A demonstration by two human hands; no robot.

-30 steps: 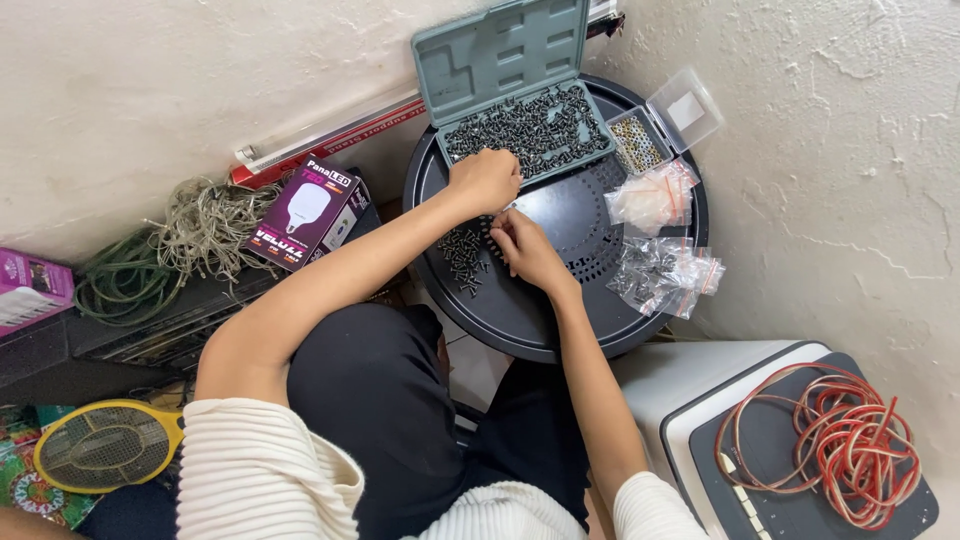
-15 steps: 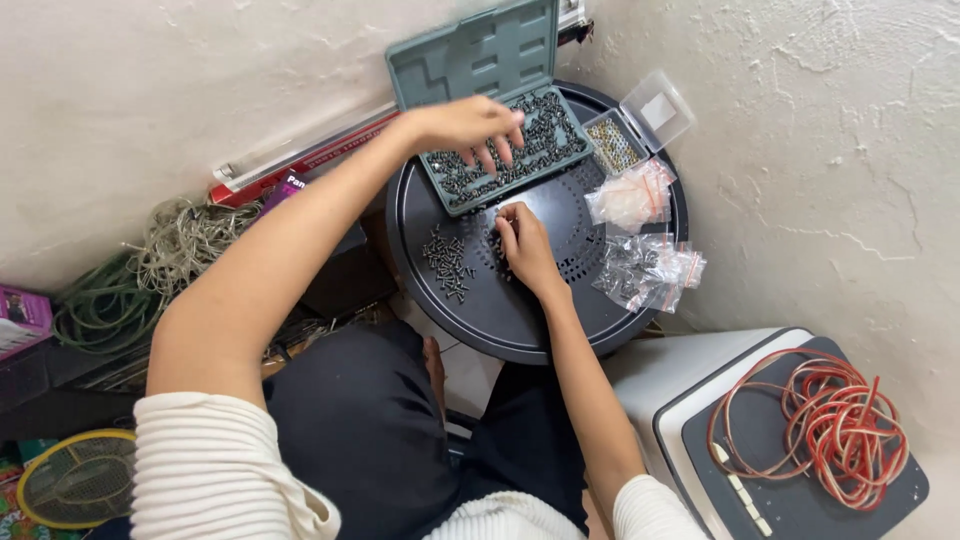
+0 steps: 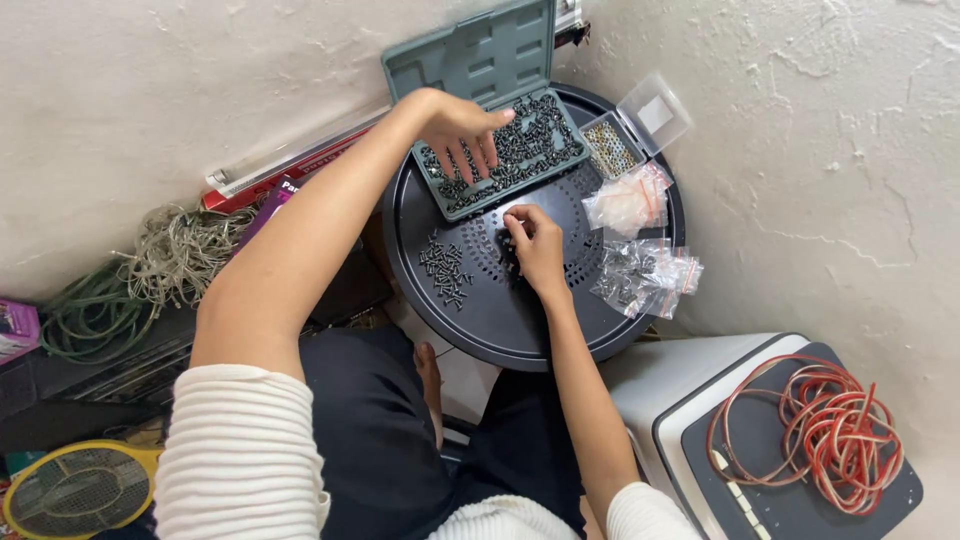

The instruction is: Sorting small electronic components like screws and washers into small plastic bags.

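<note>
The left hand [image 3: 462, 135] hovers spread, fingers down, over the green case [image 3: 500, 150] full of dark screws, which lies open at the far side of the round black surface [image 3: 500, 320]. The right hand [image 3: 535, 245] rests on the surface with fingers curled together, pinching at a few screws. A loose screw pile [image 3: 445, 270] lies just left of it. Clear bags [image 3: 645, 275] sit to the right.

One head-worn view looks steeply down (almost straight) past the person's arms onto a round black tray [image 3: 500, 330], fairly near, with walls filling the top edge.
</note>
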